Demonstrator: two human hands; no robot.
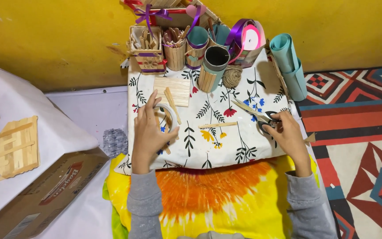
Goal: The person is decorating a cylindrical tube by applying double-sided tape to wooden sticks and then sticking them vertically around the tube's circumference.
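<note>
My left hand (149,128) rests on a white roll of tape (166,116) lying on the flowered cloth (226,146), with fingers curled over its ring. A few wooden craft sticks (172,104) lie under and beside the roll. My right hand (288,135) grips the black handles of a pair of scissors (255,113), whose blades point up and left, lying low over the cloth. One loose craft stick (217,125) lies between my two hands.
At the back stand several stick-built pots (175,48), a cardboard tube holder (213,66), a twine ball (232,76), purple ribbon reels (246,37), rolled teal sheets (288,62) and a flat panel of sticks (173,86). A stick lattice (12,148) lies on a white-covered box at left.
</note>
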